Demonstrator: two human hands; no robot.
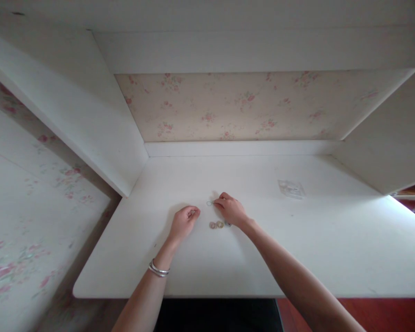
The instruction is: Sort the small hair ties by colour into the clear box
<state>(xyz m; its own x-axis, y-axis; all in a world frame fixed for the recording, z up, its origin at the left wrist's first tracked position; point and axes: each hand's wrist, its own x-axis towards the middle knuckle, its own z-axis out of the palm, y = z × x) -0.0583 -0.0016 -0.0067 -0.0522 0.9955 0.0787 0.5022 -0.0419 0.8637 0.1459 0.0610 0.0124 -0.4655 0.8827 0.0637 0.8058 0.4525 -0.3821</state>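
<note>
On the white counter (297, 258), our right hand (231, 210) pinches a small clear ring (209, 203); our left hand (184, 221) rests curled shut nearby.

Desk top (200, 272) bare in front of and beside both hands. Small rings (216, 224) lie just below the right hand (231, 210). Clear plastic bag (291, 188) well off right. Side panels (100, 133) wall both flanks; back ledge (242, 148) closes the rear.
</note>
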